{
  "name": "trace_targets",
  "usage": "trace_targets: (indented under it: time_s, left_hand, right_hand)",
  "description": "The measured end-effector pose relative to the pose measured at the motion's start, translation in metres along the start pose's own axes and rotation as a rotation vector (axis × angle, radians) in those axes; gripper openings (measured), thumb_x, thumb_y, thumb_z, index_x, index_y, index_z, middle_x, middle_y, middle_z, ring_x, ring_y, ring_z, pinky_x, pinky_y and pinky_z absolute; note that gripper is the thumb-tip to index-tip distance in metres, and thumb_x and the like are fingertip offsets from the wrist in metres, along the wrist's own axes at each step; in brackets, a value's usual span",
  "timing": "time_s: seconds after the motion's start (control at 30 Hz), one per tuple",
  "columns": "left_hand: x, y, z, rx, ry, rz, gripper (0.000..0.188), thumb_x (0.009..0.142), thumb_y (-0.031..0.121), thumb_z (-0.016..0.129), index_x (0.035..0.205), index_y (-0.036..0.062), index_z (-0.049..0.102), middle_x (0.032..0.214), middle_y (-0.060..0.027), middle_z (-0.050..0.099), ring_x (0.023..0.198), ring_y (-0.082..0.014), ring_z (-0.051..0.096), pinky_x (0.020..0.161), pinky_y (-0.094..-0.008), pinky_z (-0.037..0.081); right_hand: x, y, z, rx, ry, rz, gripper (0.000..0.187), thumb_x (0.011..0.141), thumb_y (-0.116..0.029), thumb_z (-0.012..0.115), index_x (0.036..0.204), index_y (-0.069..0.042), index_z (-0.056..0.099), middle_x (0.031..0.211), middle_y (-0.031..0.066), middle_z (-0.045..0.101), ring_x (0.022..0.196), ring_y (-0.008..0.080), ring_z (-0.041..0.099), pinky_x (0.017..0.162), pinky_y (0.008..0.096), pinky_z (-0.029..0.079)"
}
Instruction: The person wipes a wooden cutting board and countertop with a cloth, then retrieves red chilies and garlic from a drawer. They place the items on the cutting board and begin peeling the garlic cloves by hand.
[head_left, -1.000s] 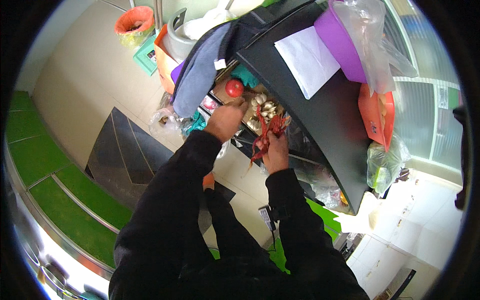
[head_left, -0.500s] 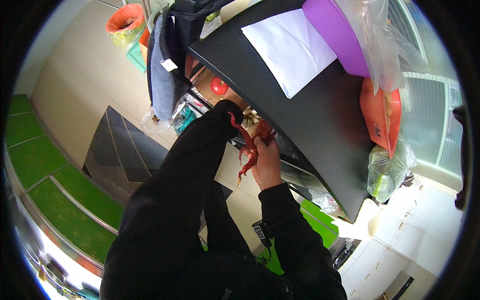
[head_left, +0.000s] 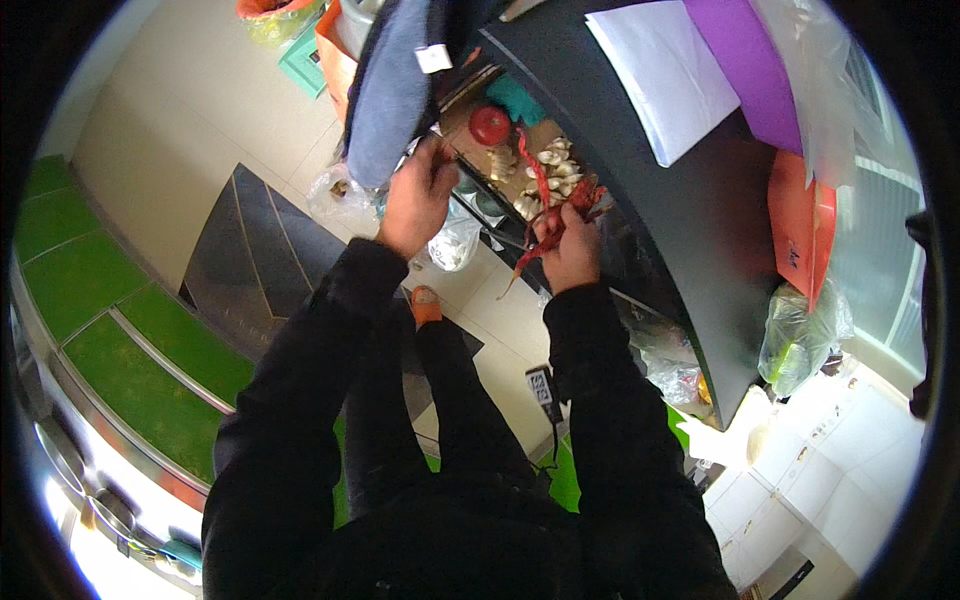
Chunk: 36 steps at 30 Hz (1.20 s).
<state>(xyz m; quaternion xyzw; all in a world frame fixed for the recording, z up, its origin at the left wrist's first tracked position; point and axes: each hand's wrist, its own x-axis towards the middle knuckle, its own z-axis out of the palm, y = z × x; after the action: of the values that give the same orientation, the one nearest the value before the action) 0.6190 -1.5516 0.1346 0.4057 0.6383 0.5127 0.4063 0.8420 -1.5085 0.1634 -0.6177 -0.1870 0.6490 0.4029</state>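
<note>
My right hand (head_left: 572, 255) is closed around dried red chillies (head_left: 540, 232), held over the front edge of an open drawer (head_left: 500, 205) beneath a dark tabletop. One long chilli reaches up across the drawer's contents. To the left, my left hand (head_left: 415, 205) is at the drawer's near left corner with fingers curled; what they pinch, if anything, is hidden. Inside the drawer are a red tomato (head_left: 490, 125), several garlic bulbs (head_left: 557, 165), a pale knobbly piece (head_left: 503, 162) and something teal (head_left: 515, 98).
On the dark tabletop (head_left: 690, 240) are white paper (head_left: 660, 80), a purple container (head_left: 750, 70) and an orange container (head_left: 803, 220). A dark blue-grey cloth (head_left: 395, 95) hangs by the drawer's left end. Plastic bags (head_left: 455, 240) show below it.
My left arm has drawn back from the drawer, bringing the hand out from under the tabletop. The right hand keeps the chillies. The view has shifted, and more garlic shows.
</note>
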Motion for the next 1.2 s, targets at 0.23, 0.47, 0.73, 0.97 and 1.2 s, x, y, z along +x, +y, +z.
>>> trace_targets:
  time_s: [0.23, 0.47, 0.73, 0.97, 1.2]
  left_hand:
    - [-0.107, -0.006, -0.049, -0.398, -0.111, -0.439, 0.003, 0.100, 0.005, 0.051, 0.101, 0.0025, 0.051, 0.079, -0.0016, 0.056, 0.068, -0.0079, 0.052, 0.059, -0.0246, 0.043]
    - [-0.157, -0.020, -0.068, -0.478, -0.034, -0.516, 0.004, 0.097, 0.005, 0.052, 0.101, 0.0035, 0.053, 0.081, -0.0025, 0.062, 0.065, -0.0070, 0.053, 0.056, -0.0205, 0.042]
    - [-0.163, -0.016, -0.069, -0.597, -0.030, -0.566, 0.005, 0.100, 0.006, 0.049, 0.103, 0.0034, 0.048, 0.077, -0.0041, 0.055, 0.070, -0.0103, 0.057, 0.059, -0.0213, 0.043]
    - [-0.164, -0.021, -0.064, -0.519, -0.028, -0.502, 0.004, 0.100, 0.007, 0.049, 0.103, 0.0056, 0.047, 0.079, 0.0024, 0.044, 0.070, -0.0052, 0.044, 0.057, -0.0207, 0.035]
    - [-0.172, -0.023, -0.066, -0.316, -0.100, -0.478, 0.010, 0.100, 0.010, 0.056, 0.102, 0.0004, 0.052, 0.084, -0.0012, 0.053, 0.076, -0.0080, 0.049, 0.069, -0.0250, 0.044]
  right_hand:
    - [0.054, -0.008, 0.040, 0.183, -0.039, -0.047, 0.026, 0.103, -0.024, 0.055, 0.115, -0.001, 0.056, 0.112, 0.0137, 0.061, 0.099, 0.0267, 0.061, 0.088, 0.0422, 0.054]
    - [0.080, 0.002, 0.015, 0.085, 0.028, -0.045, 0.034, 0.099, -0.015, 0.055, 0.131, -0.005, 0.049, 0.140, 0.0142, 0.051, 0.129, 0.0281, 0.051, 0.107, 0.0461, 0.043]
    - [0.071, 0.010, -0.004, 0.269, 0.128, -0.018, 0.036, 0.100, -0.008, 0.052, 0.135, -0.006, 0.046, 0.146, 0.0138, 0.047, 0.133, 0.0306, 0.049, 0.111, 0.0475, 0.040]
    - [0.073, 0.014, 0.006, -0.307, 0.100, -0.216, 0.027, 0.095, -0.013, 0.065, 0.121, -0.006, 0.060, 0.122, 0.0091, 0.060, 0.118, 0.0271, 0.056, 0.101, 0.0442, 0.043]
    - [0.086, 0.019, 0.031, -1.520, 0.285, -0.632, 0.033, 0.087, -0.034, 0.074, 0.093, -0.002, 0.074, 0.094, 0.0161, 0.074, 0.088, 0.0302, 0.072, 0.080, 0.0399, 0.055]
